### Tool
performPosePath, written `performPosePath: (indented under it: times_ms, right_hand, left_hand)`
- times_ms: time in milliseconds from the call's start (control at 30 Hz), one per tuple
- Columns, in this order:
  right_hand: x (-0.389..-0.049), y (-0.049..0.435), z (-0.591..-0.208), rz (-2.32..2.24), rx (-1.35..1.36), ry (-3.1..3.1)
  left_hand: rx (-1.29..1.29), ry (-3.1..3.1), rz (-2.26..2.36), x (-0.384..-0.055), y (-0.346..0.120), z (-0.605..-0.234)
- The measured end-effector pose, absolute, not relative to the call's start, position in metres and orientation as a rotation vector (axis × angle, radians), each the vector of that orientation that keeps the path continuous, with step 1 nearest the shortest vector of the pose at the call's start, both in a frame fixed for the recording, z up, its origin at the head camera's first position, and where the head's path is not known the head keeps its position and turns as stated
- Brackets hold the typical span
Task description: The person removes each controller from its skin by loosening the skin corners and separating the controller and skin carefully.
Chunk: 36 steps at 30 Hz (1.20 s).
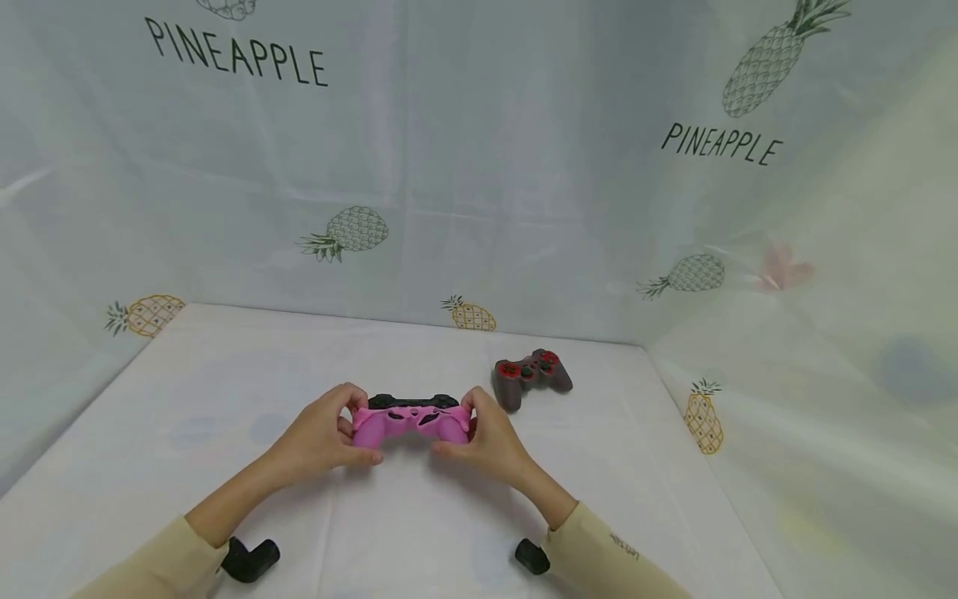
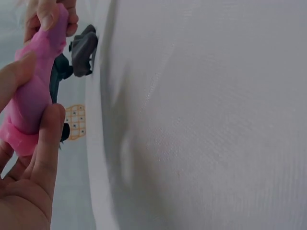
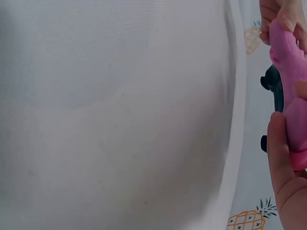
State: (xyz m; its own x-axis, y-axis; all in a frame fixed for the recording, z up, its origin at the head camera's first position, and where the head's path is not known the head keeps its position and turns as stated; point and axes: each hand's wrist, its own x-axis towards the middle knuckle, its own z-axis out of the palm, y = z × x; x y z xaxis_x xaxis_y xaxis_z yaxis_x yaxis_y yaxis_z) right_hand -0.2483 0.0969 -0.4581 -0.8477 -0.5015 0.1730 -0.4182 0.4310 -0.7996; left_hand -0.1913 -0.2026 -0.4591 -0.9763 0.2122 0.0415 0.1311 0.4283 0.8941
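Observation:
Both hands hold a game controller between them, a black body [image 1: 407, 402] partly wrapped in a pink silicone cover [image 1: 385, 424]. My left hand [image 1: 318, 437] grips the cover's left end, with the thumb along the near side. At the other end, the right hand [image 1: 494, 439] grips it in the same way. The left wrist view shows the pink cover [image 2: 36, 91] between thumb and fingers, dark controller parts [image 2: 58, 72] sticking out from its edge. From the right wrist, the cover [image 3: 290, 72] runs up to the left hand [image 3: 284, 19] at the top.
A dark grey controller with red accents [image 1: 527, 374] lies on the white-covered table [image 1: 419, 532], behind and right of the hands. Black wrist-camera pieces [image 1: 254, 561] show by the sleeves. A pineapple-print curtain [image 1: 486, 183] hangs along the back and sides.

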Motion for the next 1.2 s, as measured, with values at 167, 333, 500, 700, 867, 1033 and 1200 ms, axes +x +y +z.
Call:
performPosePath:
  times_ms: [167,333,500,700,867,1033,1200]
  right_hand:
    - [-0.250,0.095,-0.459,-1.452,-0.778,2.554]
    - [-0.252,0.093,-0.461,-1.457,-0.760,2.561]
    - [-0.254,0.091,-0.462,-1.491,-0.782,2.565]
    - [-0.253,0.092,-0.462,-1.468,-0.790,2.634]
    - [-0.256,0.090,-0.463,-1.446,-0.824,2.685]
    - [-0.261,0.088,-0.462,-1.409,-0.839,2.753]
    - [-0.265,0.085,-0.460,-1.363,-0.874,2.827]
  left_hand:
    - [0.305,2.594,1.602,-0.192,-0.205,-0.458]
    - [0.304,2.597,1.599,-0.193,-0.206,-0.458]
    - [0.272,2.597,1.603,-0.195,-0.206,-0.459]
    - [0.261,2.599,1.608,-0.198,-0.205,-0.461]
    - [0.280,2.630,1.583,-0.197,-0.205,-0.461]
    - [0.333,2.710,1.507,-0.201,-0.207,-0.459]
    - [0.358,2.753,1.471,-0.207,-0.208,-0.460]
